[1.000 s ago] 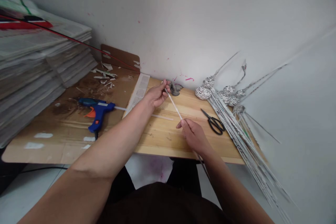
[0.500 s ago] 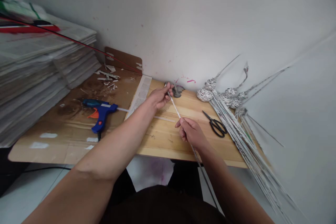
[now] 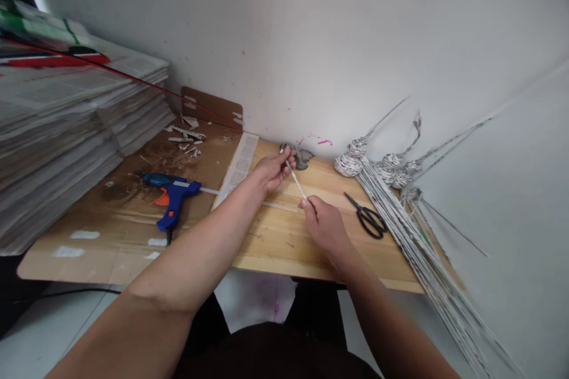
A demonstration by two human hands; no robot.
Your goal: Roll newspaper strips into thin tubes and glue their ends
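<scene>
My left hand pinches one end of a thin, pale rolled-paper stick above the wooden board. My right hand is closed around the same stick lower down, and the part beyond it is hidden. Beneath the stick, a translucent strip like a glue stick lies on the board. Black-handled scissors rest to the right of my right hand, apart from it. Just behind my left fingers, a grey lump sits by the wall.
On brown cardboard at left lie a blue glue gun and paper scraps. Stacked newspapers rise behind them. Woven paper gourd shapes and long paper sticks occupy the right side of the wooden board.
My right hand has turned over the stick, its back now more upward. The stick's tail, seen below that hand before, no longer shows. My left hand keeps its pinch. The view has shifted slightly.
</scene>
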